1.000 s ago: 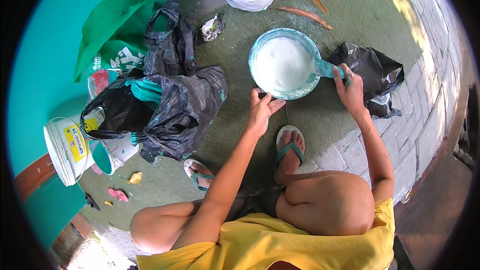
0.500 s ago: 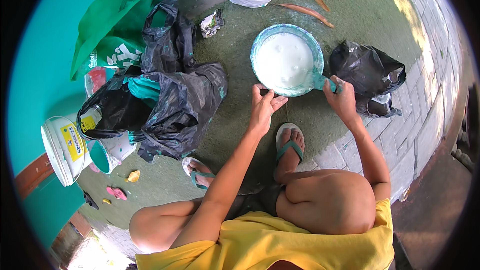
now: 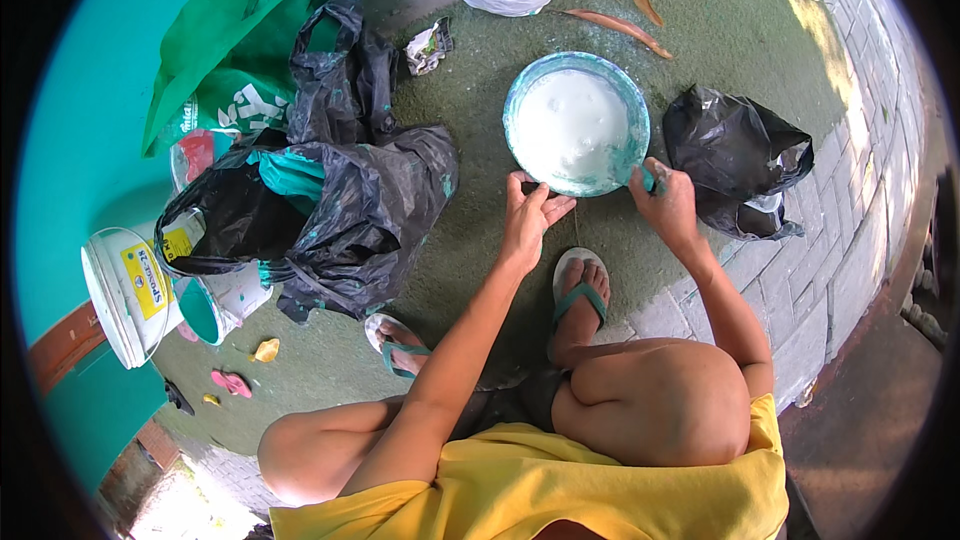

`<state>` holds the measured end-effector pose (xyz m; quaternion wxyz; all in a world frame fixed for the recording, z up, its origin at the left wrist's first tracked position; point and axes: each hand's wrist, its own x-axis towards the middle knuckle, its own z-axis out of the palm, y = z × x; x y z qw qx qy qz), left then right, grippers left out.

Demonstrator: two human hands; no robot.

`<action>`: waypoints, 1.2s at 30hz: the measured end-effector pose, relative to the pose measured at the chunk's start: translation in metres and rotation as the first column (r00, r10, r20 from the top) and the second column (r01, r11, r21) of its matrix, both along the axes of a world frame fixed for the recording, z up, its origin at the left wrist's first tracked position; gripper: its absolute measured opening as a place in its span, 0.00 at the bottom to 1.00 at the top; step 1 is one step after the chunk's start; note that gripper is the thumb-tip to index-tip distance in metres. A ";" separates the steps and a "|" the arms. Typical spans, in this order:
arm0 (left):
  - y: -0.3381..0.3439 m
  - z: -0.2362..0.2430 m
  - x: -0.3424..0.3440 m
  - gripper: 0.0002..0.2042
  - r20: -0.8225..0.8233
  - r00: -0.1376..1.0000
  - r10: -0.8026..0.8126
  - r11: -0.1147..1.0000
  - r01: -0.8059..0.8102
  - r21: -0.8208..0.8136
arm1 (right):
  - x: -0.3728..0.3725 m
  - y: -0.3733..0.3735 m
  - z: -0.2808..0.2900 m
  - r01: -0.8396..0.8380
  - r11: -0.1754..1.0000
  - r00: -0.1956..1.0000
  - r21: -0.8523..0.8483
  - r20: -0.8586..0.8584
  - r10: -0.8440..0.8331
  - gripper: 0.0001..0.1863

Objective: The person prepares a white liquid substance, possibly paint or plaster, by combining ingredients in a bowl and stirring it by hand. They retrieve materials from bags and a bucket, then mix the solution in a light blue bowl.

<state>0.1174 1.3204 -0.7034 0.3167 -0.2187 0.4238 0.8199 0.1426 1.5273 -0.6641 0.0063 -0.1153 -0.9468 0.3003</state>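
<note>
White-filled bowl (image 3: 637, 110) at upper centre

At left, a bucket (image 3: 118, 305) beside a black bag (image 3: 395, 205). Near the centre, the left hand (image 3: 530, 225) is clamped on the bowl's lower edge. Rightward, the right hand (image 3: 672, 208) closes around a teal tool (image 3: 648, 179) at the rim; another black bag (image 3: 735, 145) sits near it.

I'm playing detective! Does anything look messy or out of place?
Yes: a crumpled scrap lies loose on the ground, beyond and left of the bowl, like litter. The bowl's rim is also streaked with turquoise, which looks messy.
</note>
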 end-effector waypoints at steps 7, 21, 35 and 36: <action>-0.004 -0.005 -0.002 0.10 0.001 1.000 -0.030 0.999 0.030 -0.033 | -0.029 -0.016 -0.006 -0.280 0.953 0.941 0.112 -0.165 0.296 0.07; -0.013 -0.015 -0.002 0.11 -0.050 0.992 -0.116 0.979 0.105 -0.175 | -0.118 -0.003 -0.023 -0.333 0.867 0.888 0.371 -0.184 0.420 0.07; -0.011 0.058 -0.050 0.20 -0.498 0.293 -0.816 0.401 -0.333 -0.853 | -0.033 -0.029 -0.021 -0.441 0.872 0.885 0.211 -0.055 0.461 0.08; -0.007 0.064 -0.051 0.16 -0.468 0.272 -0.841 0.381 -0.317 -0.868 | -0.035 -0.035 -0.021 -0.401 0.905 0.905 0.138 -0.092 0.415 0.08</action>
